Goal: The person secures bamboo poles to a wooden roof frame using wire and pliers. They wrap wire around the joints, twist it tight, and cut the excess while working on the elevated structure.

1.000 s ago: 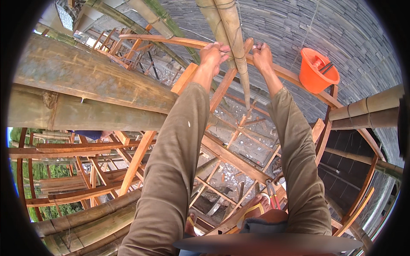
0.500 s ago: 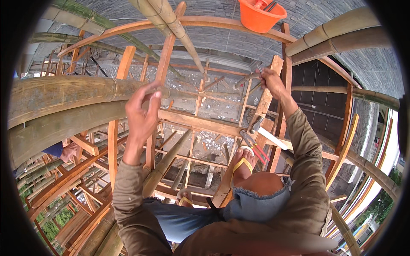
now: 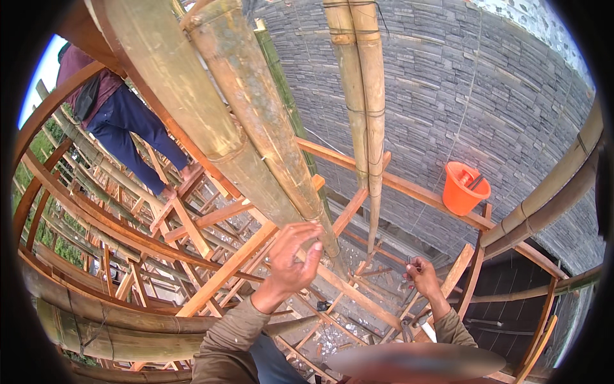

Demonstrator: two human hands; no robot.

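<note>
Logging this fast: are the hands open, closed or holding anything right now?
Left hand: open, loosely curved, nothing seen in it.
Right hand: closed in a pinch; whether on something small cannot be told.

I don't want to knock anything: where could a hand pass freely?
Likely above the wooden rail, either side of the orange bucket: left to the paired bamboo poles, right to the slanting poles. It's crowded around the left hand, with bamboo and beams.

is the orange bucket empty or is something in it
Not empty: the orange bucket has dark rod-like things showing inside its rim. How full it is, I cannot tell.
</note>
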